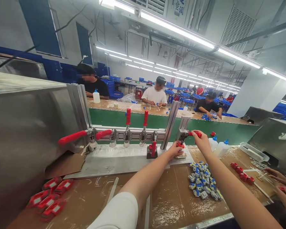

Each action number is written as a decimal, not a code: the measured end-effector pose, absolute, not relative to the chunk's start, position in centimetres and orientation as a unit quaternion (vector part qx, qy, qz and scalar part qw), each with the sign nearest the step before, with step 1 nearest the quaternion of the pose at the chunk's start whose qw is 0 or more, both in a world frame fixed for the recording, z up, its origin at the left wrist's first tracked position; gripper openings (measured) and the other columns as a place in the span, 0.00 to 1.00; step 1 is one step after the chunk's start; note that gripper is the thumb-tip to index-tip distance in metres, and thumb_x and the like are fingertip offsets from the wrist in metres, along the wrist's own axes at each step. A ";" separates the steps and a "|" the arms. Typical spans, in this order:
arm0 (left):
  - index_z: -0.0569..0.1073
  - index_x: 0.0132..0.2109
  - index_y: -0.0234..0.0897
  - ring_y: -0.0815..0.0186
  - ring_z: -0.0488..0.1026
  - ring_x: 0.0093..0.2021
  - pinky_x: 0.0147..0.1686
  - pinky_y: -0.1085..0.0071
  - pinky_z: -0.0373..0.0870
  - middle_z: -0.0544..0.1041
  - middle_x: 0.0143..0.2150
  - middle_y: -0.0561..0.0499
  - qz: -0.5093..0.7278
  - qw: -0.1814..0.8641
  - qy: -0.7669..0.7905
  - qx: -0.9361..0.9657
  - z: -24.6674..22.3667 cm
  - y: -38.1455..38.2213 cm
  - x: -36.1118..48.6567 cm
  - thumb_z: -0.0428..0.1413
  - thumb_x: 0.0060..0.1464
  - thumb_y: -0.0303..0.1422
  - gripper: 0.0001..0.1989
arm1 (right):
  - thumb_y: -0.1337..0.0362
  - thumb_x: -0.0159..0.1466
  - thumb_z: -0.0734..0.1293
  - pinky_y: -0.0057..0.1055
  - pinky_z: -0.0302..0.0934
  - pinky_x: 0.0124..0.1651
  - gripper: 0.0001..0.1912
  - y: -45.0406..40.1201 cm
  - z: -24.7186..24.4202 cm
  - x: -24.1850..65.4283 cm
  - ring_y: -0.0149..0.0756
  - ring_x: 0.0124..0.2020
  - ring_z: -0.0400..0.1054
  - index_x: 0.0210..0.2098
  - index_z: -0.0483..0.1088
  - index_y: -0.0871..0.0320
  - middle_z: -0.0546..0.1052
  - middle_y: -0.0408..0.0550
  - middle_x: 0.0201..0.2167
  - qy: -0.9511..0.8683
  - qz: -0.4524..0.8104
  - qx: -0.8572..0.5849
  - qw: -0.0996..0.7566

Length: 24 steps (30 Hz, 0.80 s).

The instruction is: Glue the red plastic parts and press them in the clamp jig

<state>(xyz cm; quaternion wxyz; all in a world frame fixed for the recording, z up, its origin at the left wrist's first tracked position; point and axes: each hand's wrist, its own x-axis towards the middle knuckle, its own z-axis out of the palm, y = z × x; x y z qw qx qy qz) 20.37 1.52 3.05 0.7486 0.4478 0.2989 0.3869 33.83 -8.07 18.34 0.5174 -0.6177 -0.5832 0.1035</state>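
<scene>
My right hand [202, 142] is closed round the red handle [191, 134] of a toggle clamp [182, 135] on a short metal post. Below that clamp, my left hand [174, 150] pinches a small red plastic part [180, 145] over a pale block on the base plate. My fingers hide much of the part. Just in front of my right forearm lies a heap of small white, blue and yellow pieces [202, 179]. On a rail to the left is a row of toggle clamps, the nearest with its red handle [153, 149] hanging down over a black block [152, 152].
Red plastic parts [49, 198] lie at the left front, and more red parts [242, 173] at the right. White bottles with blue caps [221, 149] and a white basket [254, 152] stand behind. A co-worker's hands [282, 184] are at the right edge. Several people sit across the green-sided bench [124, 119].
</scene>
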 end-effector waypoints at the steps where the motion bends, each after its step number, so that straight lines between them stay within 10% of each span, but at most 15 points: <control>1: 0.67 0.50 0.41 0.69 0.78 0.34 0.37 0.71 0.78 0.76 0.51 0.48 0.386 0.753 0.300 0.440 3.2 1.5 20.4 0.65 0.46 0.25 0.25 | 0.38 0.62 0.65 0.34 0.59 0.29 0.30 -8.2 18.3 33.8 0.41 0.23 0.67 0.44 0.78 0.59 0.75 0.46 0.20 -0.586 0.100 -0.617 0.516; 13: 0.69 0.41 0.36 0.68 0.71 0.29 0.33 0.69 0.76 0.73 0.34 0.51 0.392 0.800 0.314 0.329 4.7 1.6 21.2 0.56 0.57 0.42 0.13 | 0.50 0.57 0.69 0.39 0.69 0.43 0.24 -7.1 8.4 33.6 0.45 0.36 0.74 0.48 0.73 0.57 0.79 0.56 0.45 -0.559 0.135 -0.666 0.475; 24: 0.70 0.41 0.36 0.68 0.71 0.27 0.29 0.73 0.68 0.74 0.30 0.52 0.370 0.791 0.318 0.370 5.2 1.9 21.8 0.50 0.62 0.54 0.23 | 0.56 0.56 0.72 0.41 0.66 0.48 0.14 -2.6 4.9 32.5 0.54 0.46 0.77 0.38 0.74 0.56 0.83 0.56 0.40 -0.574 0.139 -0.695 0.409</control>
